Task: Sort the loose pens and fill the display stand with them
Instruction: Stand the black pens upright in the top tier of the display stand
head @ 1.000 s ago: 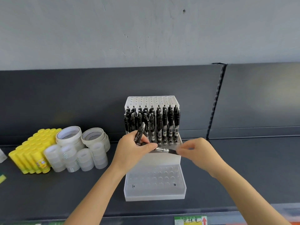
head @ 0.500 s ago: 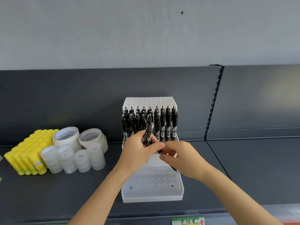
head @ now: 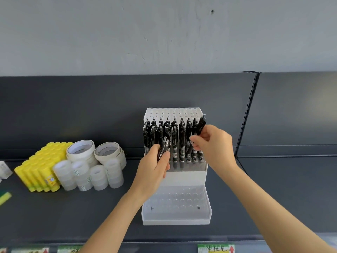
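Observation:
A white stepped display stand (head: 186, 177) sits on the dark shelf, its middle tier full of upright black pens (head: 175, 136); the top and bottom tiers show bare holes. My left hand (head: 155, 165) is closed around two loose black pens (head: 163, 149) in front of the stand's left side. My right hand (head: 213, 143) pinches one black pen (head: 200, 125) upright at the right end of the middle tier, tip down among the standing pens.
Yellow glue sticks (head: 42, 167), white tape rolls (head: 82, 148) and clear tape rolls (head: 91, 177) lie left of the stand. A slotted upright (head: 246, 114) divides the shelf back. Price labels (head: 216, 248) line the front edge.
My right hand took one pen from the bundle in my left hand, raised it up and right, and now holds it upright at the middle tier's right end. The left hand stayed put.

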A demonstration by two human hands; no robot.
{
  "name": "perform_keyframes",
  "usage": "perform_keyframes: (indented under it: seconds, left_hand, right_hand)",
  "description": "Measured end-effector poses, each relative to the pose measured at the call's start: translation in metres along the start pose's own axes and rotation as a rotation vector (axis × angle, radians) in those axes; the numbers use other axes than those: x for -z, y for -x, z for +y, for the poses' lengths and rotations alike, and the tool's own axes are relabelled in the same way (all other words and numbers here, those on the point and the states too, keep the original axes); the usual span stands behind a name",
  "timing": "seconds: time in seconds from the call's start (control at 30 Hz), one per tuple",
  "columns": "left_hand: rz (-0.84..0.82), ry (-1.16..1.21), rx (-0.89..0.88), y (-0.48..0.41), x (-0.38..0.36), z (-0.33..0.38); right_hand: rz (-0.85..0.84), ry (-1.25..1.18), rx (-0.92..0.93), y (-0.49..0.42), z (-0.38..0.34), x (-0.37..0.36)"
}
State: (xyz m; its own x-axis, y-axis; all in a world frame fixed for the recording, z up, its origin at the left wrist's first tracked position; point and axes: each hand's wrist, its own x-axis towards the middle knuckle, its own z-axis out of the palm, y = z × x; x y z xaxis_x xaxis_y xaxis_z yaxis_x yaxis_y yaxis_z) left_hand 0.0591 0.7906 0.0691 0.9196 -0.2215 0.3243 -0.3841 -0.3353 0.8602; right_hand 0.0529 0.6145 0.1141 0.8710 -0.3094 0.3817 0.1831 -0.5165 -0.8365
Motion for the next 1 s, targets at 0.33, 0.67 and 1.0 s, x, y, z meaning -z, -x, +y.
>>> perform_keyframes:
  seconds: [0.33,0.67,1.0]
  left_hand:
    - [0.029,0.027,0.006,0.002,0.0,-0.002]
    - [-0.005,0.019,0.03,0.005,0.0,0.001]
    - [0.07,-0.04,-0.038,0.005,-0.003,0.006]
  right_hand:
    - [-0.03,0.154,0.018,-0.002,-0.002,-0.004]
    - [-0.11,0.317,-0.012,0.002,0.016,-0.019]
    - [-0.188,0.201,-0.032,0.039,0.032,-0.007]
